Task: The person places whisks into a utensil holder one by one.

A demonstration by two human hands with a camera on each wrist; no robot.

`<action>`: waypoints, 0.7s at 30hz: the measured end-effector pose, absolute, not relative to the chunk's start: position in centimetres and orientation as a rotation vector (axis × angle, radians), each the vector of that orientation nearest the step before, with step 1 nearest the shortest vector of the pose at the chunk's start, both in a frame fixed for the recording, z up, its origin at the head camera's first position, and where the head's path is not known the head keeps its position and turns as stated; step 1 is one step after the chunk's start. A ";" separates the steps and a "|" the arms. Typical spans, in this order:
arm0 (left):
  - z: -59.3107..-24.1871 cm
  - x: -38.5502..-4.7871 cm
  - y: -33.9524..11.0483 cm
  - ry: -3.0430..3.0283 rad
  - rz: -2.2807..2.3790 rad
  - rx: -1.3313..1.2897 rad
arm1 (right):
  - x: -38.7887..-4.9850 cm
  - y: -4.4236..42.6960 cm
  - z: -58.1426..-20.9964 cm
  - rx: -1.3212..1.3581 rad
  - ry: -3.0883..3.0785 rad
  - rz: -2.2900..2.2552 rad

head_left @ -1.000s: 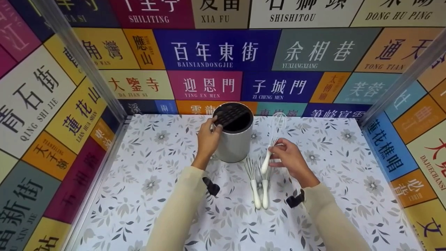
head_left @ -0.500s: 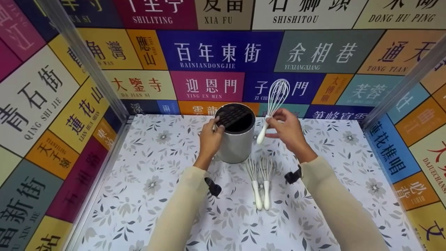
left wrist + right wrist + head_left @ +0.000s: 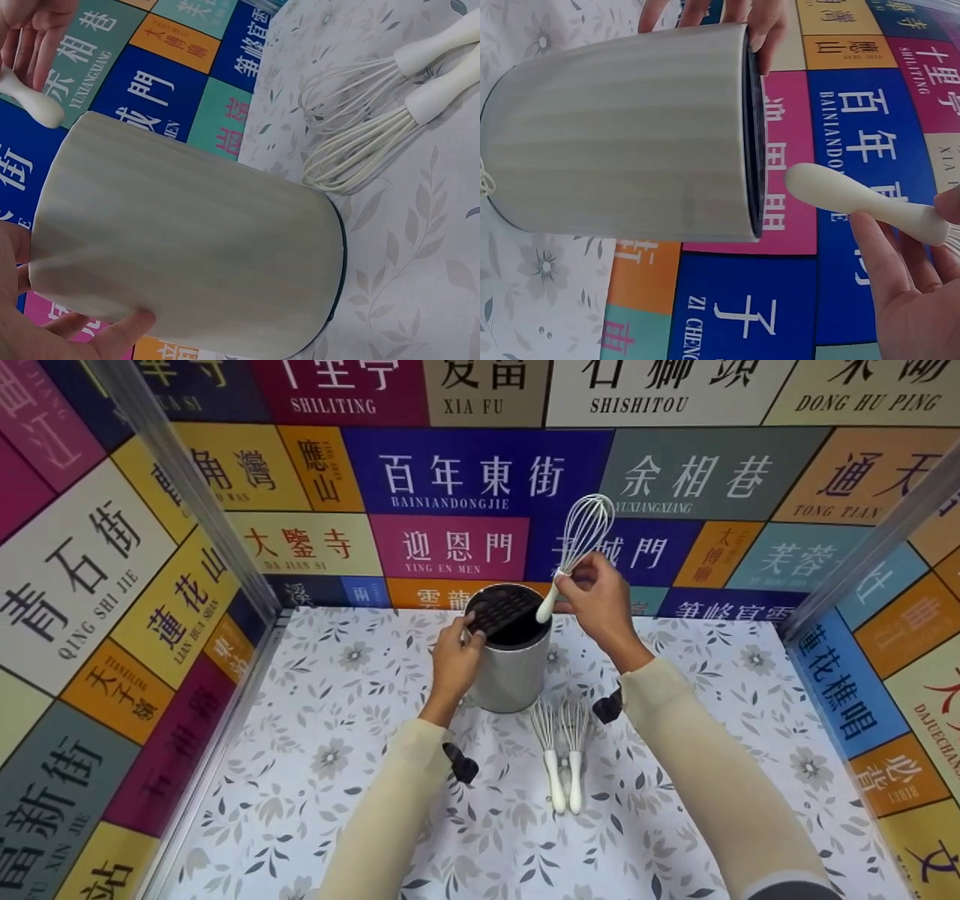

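Note:
A white cylindrical utensil holder (image 3: 510, 679) with a dark rim stands upright on the table; a black grid insert (image 3: 501, 607) covers part of its opening. My left hand (image 3: 454, 660) holds its left side near the rim, the thumb on the wall in the left wrist view. My right hand (image 3: 600, 596) pinches a whisk (image 3: 589, 529) where wires meet handle. The whisk is tilted, wires up, and its white handle (image 3: 840, 189) points down toward the opening. In the right wrist view the handle tip is apart from the rim. Two more whisks (image 3: 553, 780) lie side by side before the holder.
The table (image 3: 330, 810) has a grey leaf-and-flower pattern. Behind it rises a wall (image 3: 465, 472) of coloured panels with lettering, close to the holder. Further panelled walls with metal corner posts (image 3: 217, 540) flank the table on both sides.
My right hand has lifted the whisk from above the other whisks, up and leftward, bringing its handle end to the holder's right rim. My left hand has stayed at the holder.

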State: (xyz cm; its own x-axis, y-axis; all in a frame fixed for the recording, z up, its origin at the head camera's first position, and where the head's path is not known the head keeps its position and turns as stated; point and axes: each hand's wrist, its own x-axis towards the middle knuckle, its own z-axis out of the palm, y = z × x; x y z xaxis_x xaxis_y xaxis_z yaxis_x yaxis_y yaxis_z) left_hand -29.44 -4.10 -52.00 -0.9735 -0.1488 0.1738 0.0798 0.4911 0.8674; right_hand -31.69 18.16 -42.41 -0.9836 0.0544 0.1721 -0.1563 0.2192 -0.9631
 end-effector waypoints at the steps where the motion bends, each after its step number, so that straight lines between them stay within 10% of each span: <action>1: -52.0 -29.4 -4.1 -2.509 -1.481 0.058 | -31.9 18.1 -42.5 0.101 -2.340 1.803; 21: -51.9 -29.5 -4.1 -2.516 -1.506 0.062 | -33.1 17.1 -45.8 0.076 -2.605 1.331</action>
